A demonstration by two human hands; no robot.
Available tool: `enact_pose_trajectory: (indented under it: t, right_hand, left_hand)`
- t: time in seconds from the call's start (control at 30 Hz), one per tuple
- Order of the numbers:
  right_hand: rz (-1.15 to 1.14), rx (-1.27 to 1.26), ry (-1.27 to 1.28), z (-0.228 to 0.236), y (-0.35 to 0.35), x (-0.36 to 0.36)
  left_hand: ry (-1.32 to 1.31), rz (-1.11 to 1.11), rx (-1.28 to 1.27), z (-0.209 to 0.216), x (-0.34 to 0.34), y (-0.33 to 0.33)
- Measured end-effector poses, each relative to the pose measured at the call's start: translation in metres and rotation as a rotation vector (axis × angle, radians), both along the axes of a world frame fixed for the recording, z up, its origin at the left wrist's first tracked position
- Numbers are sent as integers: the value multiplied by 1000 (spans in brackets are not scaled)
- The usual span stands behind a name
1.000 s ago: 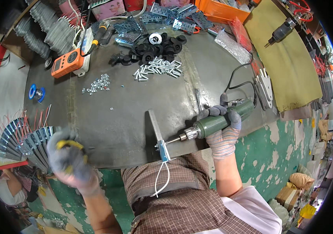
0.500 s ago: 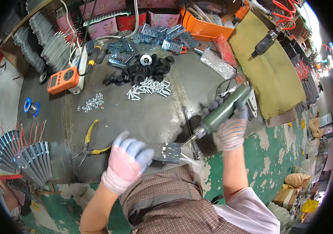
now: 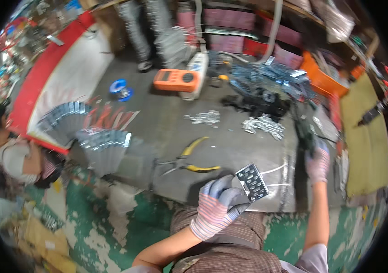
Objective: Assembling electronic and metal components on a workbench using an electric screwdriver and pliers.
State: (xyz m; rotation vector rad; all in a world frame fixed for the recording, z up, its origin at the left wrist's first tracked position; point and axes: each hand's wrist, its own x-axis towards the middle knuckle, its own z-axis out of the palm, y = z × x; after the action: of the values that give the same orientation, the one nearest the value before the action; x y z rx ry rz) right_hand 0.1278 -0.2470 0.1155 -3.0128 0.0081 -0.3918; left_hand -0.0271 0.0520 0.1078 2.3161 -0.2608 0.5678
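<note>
My left hand (image 3: 216,205), in a striped glove with greyish fingers, pinches the lower left edge of a small metal plate (image 3: 252,182) with rows of slots. Two white leads (image 3: 273,184) stick out from the plate's right side. To the right my gloved right hand (image 3: 317,164) reaches forward over the bench, touching or close beside a dark green electric screwdriver (image 3: 307,134). Blur hides how its fingers lie. Yellow-handled pliers (image 3: 188,159) rest on the bench left of the plate.
Loose nuts (image 3: 205,117), silver screws (image 3: 264,126) and black parts (image 3: 267,103) lie in heaps. Behind are metal brackets (image 3: 267,77), an orange bin (image 3: 321,77) and an orange meter (image 3: 176,80). Wired strips (image 3: 105,145) fan out left; another person (image 3: 19,154) sits beyond.
The view has swung left. My right hand has carried the screwdriver away from the plate toward the bench's right side. My left hand has the plate raised and tilted.
</note>
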Motion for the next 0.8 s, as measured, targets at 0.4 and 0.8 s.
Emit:
enact_pose_trajectory:
  t: [0.4,0.8]
  right_hand:
    - [453,339,-223,3,16,-42]
    - [-277,156,-9,-34,-206,-53]
  left_hand:
    - [-346,798,-391,21,-35,251]
    - [-18,969,-6,-15,-92,275]
